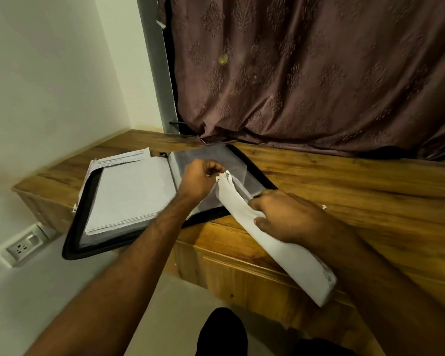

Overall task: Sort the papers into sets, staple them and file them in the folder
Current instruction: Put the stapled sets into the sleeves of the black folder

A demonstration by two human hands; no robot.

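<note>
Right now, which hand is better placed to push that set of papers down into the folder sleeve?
Probably the right hand: it grips the paper set mid-length and can drive it forward. The left hand pinches the set's top corner at the clear sleeve of the folder.

A black-edged zip folder point(75, 227) with clear plastic sleeves lay open at centre left, holding a flat stack of white sheets point(131, 196). A bent set of white papers point(280, 245) slanted from centre toward lower right, its top end at the folder's right half.
</note>
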